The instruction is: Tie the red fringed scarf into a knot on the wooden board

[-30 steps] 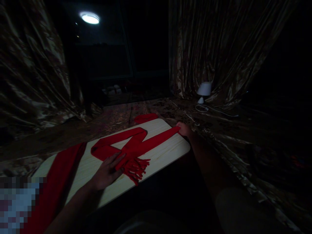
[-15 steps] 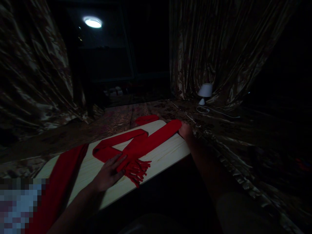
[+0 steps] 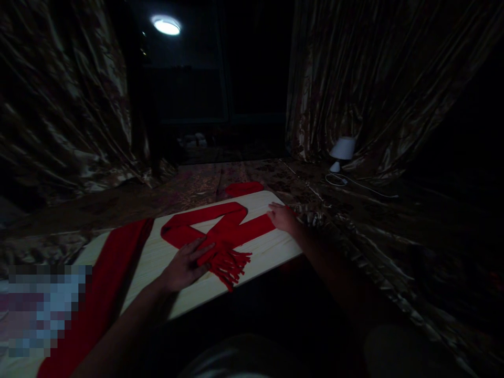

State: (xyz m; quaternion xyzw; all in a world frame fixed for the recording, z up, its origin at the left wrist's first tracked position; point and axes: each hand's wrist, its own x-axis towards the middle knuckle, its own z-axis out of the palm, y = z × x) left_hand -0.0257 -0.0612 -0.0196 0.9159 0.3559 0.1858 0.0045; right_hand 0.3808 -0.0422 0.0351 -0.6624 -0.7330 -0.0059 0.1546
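"While the left hand (image 3: pixel 185 266) lies open and spread on the red scarf (image 3: pixel 228 235), what's the right hand (image 3: pixel 282 217) doing?"
"Touching the scarf near the right end of the pale tabletop (image 3: pixel 273 247); whether it grips, I can't tell."
"And the scarf?"
"Crossed over itself there, fringe (image 3: pixel 228 266) toward the person."

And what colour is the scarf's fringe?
The fringe is red, like the scarf; it shows best in the head view.

A drab, shadowed sleeve (image 3: pixel 389 349) is ending above the right forearm (image 3: pixel 317 257), while the left forearm (image 3: pixel 134 312), left hand (image 3: pixel 184 269) and right hand (image 3: pixel 282 217) are showing bare.
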